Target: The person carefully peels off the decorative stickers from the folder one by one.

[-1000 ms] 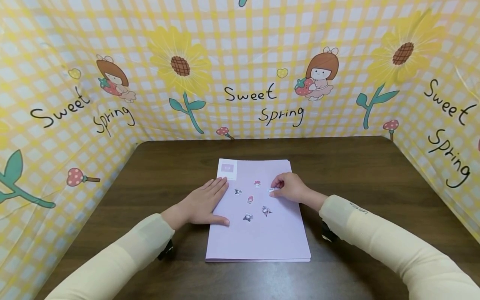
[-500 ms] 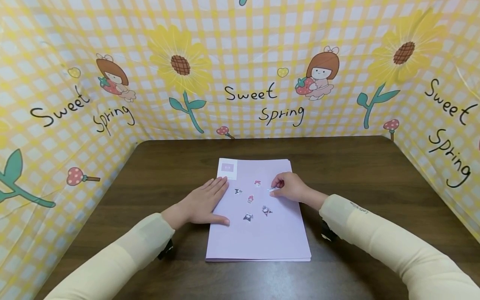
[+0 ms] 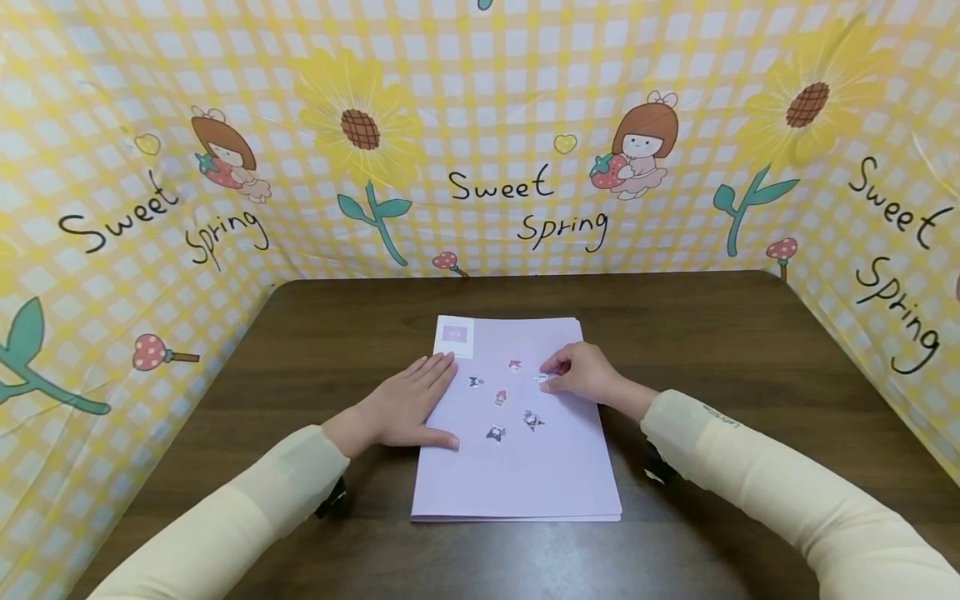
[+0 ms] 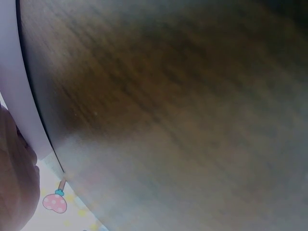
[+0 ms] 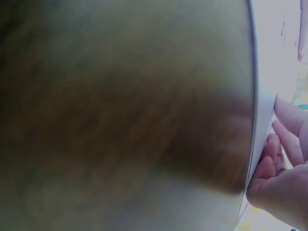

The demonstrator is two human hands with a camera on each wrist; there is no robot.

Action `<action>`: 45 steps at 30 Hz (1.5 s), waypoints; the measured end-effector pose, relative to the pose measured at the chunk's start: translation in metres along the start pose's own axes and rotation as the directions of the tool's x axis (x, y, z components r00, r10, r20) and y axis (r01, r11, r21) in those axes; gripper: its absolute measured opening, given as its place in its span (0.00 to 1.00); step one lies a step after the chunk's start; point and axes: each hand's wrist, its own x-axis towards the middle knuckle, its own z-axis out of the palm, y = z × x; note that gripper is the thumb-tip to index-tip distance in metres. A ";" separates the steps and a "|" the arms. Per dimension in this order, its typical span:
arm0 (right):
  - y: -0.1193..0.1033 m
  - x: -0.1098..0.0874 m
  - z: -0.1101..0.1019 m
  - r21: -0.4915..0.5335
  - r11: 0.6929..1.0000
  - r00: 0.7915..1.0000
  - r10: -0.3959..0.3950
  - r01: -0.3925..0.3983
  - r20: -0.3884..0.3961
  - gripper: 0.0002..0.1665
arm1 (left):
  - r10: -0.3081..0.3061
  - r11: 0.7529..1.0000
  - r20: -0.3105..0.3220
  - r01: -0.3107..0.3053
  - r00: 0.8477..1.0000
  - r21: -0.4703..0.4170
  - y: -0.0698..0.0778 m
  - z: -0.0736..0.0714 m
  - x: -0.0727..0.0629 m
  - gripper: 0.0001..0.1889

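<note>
A lilac folder [image 3: 517, 479] lies on the brown table, with several small cartoon stickers on its cover. My left hand [image 3: 408, 404] lies flat with fingers spread on the folder's left side, thumb tip on the cover. At the right edge my right hand [image 3: 588, 372] pinches a small pale sticker [image 3: 542, 378] between thumb and index finger, close over the cover. Near it are a red-and-white sticker [image 3: 514, 366], a pink sticker [image 3: 501, 397] and a dark sticker [image 3: 533, 420]. In the right wrist view the right fingers [image 5: 288, 113] reach over the folder's edge; the sticker is hidden there.
A white label [image 3: 454, 337] sits at the folder's top left corner. The wooden table [image 3: 337, 325] extends around the folder. A yellow checked cloth [image 3: 495, 100] with flower prints stands along the back and both sides.
The right index finger has lifted slightly, and the gap between it and the thumb looks a little wider round the pale sticker. The left hand and folder stay in place.
</note>
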 end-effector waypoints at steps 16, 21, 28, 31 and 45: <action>0.000 0.001 -0.001 0.056 0.997 0.999 0.045 -0.045 0.012 0.09 | 0.003 1.000 -0.012 -0.003 1.000 0.002 0.000 0.000 0.000 0.62; -0.002 0.001 -0.001 0.058 0.997 0.998 0.060 -0.060 0.007 0.07 | 0.008 1.000 -0.022 -0.007 1.000 0.007 0.000 0.000 0.000 0.62; -0.002 0.001 -0.001 0.064 0.995 0.997 0.072 -0.072 0.001 0.06 | 0.015 1.000 -0.024 -0.015 1.000 0.006 0.000 -0.001 0.000 0.62; -0.003 0.000 -0.001 0.089 0.993 0.997 0.083 -0.083 0.009 0.05 | 0.014 1.000 -0.022 -0.014 1.000 0.003 0.000 0.000 0.000 0.62; -0.002 0.002 -0.006 0.192 0.977 0.995 0.093 -0.096 0.025 0.04 | 0.011 1.000 -0.020 -0.010 1.000 0.018 -0.002 0.003 0.000 0.62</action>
